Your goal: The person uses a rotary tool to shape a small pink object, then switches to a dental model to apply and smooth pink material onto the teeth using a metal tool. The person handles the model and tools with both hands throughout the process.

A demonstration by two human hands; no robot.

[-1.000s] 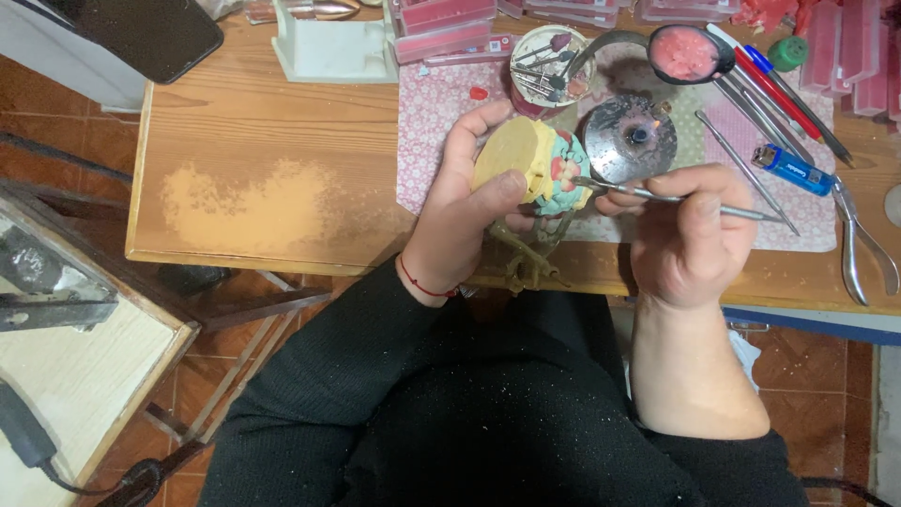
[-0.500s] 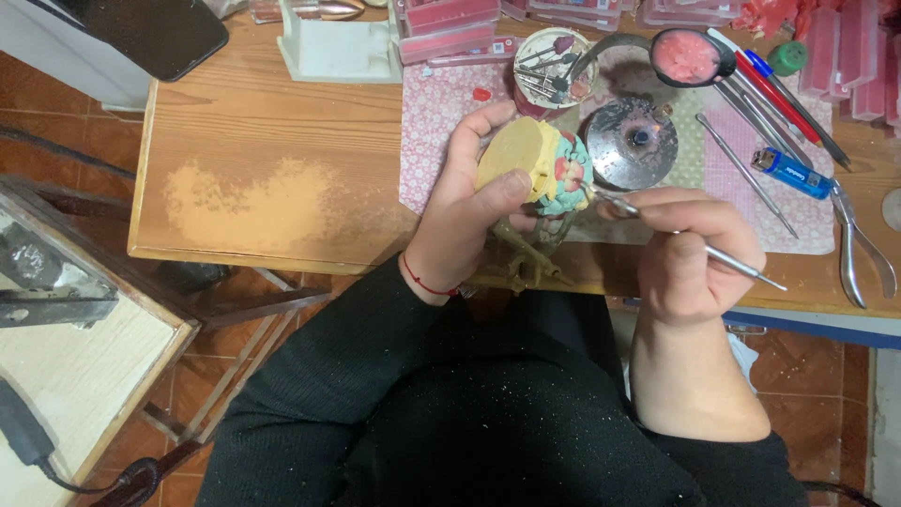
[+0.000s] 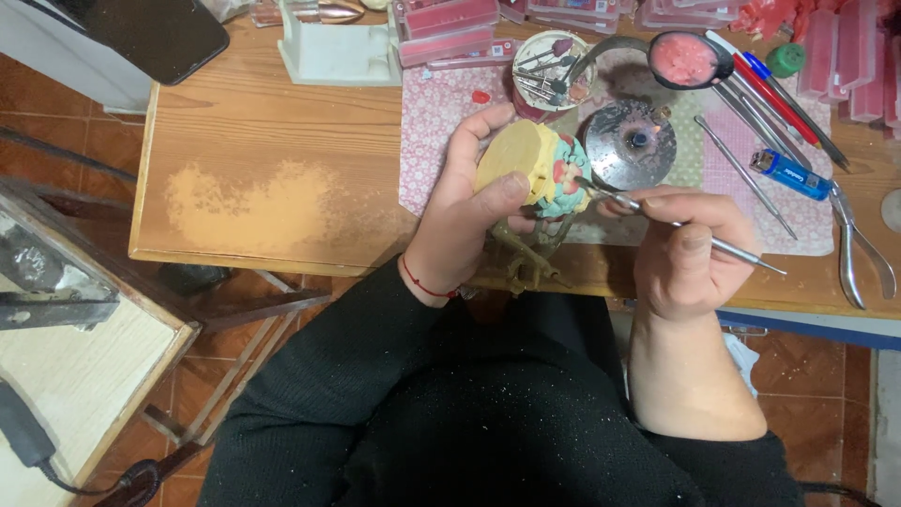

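Head view: a wooden table (image 3: pixel 282 141) seen from above, with the person's black sleeves at 6 o'clock.
Left hand: the left hand (image 3: pixel 469 216) is curled around a yellow plaster block (image 3: pixel 514 161), thumb pressed on its flat face, just left of the picture's centre.
Model: a teal and pink dental model (image 3: pixel 566 178) sits on the block's right side, facing 3 o'clock.
Right hand: the right hand (image 3: pixel 690 249) is closed on a thin metal tool (image 3: pixel 676 223), pinched like a pen between thumb and fingers.
Tool tip: it points toward 9 o'clock and touches the model's right edge.
Under the block: olive-coloured metal arms (image 3: pixel 530 258) hang toward 6 o'clock, over the table edge.
At 12 o'clock of the hands: a round cup of small instruments (image 3: pixel 549 61) and a round metal burner (image 3: pixel 627 143).
At 3 o'clock: a blue lighter (image 3: pixel 790 175), pliers (image 3: pixel 859 249), loose probes on a flowered cloth (image 3: pixel 432 131).
At 1 o'clock: a spoon of pink wax (image 3: pixel 685 58).
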